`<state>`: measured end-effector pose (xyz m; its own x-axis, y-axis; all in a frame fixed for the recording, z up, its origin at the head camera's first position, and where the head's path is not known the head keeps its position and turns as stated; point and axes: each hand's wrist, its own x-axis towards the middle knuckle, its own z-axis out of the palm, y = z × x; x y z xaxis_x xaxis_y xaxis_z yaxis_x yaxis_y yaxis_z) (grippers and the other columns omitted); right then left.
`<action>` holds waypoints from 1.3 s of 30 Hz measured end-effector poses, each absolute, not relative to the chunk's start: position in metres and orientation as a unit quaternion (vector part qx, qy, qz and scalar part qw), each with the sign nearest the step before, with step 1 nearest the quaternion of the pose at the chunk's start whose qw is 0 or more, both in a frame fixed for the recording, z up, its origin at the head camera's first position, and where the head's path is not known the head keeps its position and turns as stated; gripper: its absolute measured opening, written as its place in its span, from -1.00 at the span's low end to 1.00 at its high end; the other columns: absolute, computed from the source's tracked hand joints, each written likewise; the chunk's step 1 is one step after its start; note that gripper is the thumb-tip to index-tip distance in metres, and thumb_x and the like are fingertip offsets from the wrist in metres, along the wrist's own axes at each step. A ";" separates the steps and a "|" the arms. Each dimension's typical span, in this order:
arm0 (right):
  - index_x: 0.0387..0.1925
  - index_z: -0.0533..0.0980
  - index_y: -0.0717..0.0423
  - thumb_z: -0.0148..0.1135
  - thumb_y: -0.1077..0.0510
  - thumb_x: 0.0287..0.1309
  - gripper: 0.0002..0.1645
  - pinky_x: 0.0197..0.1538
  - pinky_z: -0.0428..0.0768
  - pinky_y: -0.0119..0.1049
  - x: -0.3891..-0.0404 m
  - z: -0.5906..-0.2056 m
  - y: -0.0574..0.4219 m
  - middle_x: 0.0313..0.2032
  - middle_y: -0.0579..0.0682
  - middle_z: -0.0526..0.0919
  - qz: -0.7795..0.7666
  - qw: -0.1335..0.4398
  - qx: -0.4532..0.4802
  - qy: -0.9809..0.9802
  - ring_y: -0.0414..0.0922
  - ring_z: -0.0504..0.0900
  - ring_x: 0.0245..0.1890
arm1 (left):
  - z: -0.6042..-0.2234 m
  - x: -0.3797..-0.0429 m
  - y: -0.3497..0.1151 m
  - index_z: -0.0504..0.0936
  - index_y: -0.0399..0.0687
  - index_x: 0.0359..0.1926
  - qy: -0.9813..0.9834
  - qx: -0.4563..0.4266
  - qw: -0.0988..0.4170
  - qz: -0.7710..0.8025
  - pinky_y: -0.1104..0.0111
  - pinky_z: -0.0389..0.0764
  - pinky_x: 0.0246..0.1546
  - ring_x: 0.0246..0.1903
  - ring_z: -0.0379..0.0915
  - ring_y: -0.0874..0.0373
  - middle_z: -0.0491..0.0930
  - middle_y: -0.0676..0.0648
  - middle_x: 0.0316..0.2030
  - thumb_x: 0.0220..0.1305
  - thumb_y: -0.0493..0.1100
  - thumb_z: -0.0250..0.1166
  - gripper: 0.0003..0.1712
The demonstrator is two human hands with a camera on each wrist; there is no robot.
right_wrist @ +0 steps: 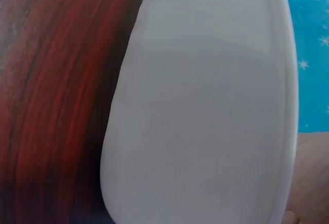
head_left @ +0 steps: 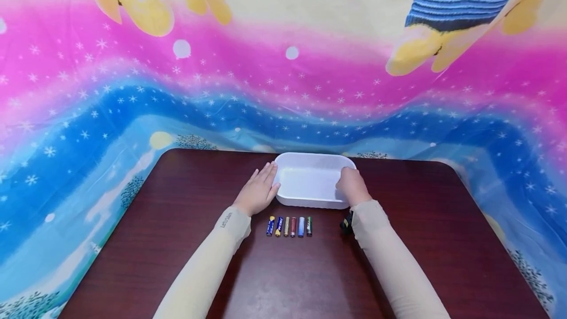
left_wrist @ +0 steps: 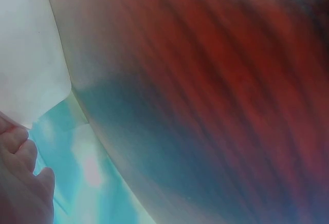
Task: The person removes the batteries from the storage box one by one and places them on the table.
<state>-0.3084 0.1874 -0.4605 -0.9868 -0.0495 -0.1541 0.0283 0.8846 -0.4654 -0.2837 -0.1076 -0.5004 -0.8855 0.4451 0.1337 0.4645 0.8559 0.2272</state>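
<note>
A white plastic tub with rounded corners stands at the far side of the table. My left hand lies against its left end with the fingers straight. At the other end my right hand grips the rim, fingers curled over the wall into the tub. In the left wrist view the tub fills the upper left corner, with fingertips just below. The right wrist view shows the tub's side large, and part of the hand beyond its edge.
Several small batteries stand out in a row in front of the tub, among them a red battery and a light blue battery. The dark wood table ends just behind the tub, against a printed cloth.
</note>
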 end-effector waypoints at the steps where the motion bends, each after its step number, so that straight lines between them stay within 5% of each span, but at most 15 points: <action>1: -0.12 0.53 0.50 0.13 0.45 0.23 -0.80 -0.11 0.64 -0.03 -0.309 -0.461 0.187 -0.29 0.34 0.65 -0.234 0.085 -0.007 0.968 0.07 0.64 -0.30 | -0.501 -0.284 -0.108 -0.06 -0.24 0.60 -0.962 -0.237 0.040 -0.128 0.01 -0.03 0.54 0.58 -0.18 -0.04 -0.05 -0.18 0.58 0.64 0.13 -0.24 -0.25; 13: -0.41 0.52 0.37 -0.02 0.49 0.27 -0.79 -0.30 0.47 -0.20 -0.316 -0.464 0.180 -0.57 0.15 0.52 -0.181 0.110 -0.034 0.977 -0.07 0.39 -0.53 | -0.503 -0.286 -0.109 -0.04 -0.25 0.60 -0.961 -0.239 0.048 -0.128 0.01 -0.01 0.53 0.57 -0.16 -0.05 -0.03 -0.18 0.58 0.64 0.12 -0.23 -0.25; 31: -0.45 0.46 0.34 -0.08 0.51 0.25 -0.77 -0.25 0.49 -0.14 -0.319 -0.475 0.178 -0.56 0.17 0.50 -0.237 0.076 0.007 0.968 -0.01 0.50 -0.45 | -0.501 -0.286 -0.108 -0.05 -0.23 0.60 -0.962 -0.239 0.044 -0.126 0.01 -0.01 0.53 0.58 -0.19 -0.01 -0.04 -0.17 0.58 0.64 0.14 -0.25 -0.25; 39: -0.50 0.54 0.36 0.16 0.48 0.07 -0.90 -0.35 0.43 -0.20 -0.317 -0.478 0.177 -0.73 0.08 0.44 -0.290 0.054 0.016 0.955 -0.08 0.40 -0.57 | -0.502 -0.286 -0.108 -0.06 -0.23 0.60 -0.962 -0.238 0.042 -0.126 0.01 -0.02 0.54 0.58 -0.20 -0.01 -0.05 -0.16 0.59 0.64 0.13 -0.25 -0.25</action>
<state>-0.3174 0.1773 -0.4780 -0.9937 -0.0009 -0.1123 0.0617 0.8308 -0.5531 -0.2859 -0.1084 -0.5017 -0.8832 0.4474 0.1410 0.4686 0.8551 0.2221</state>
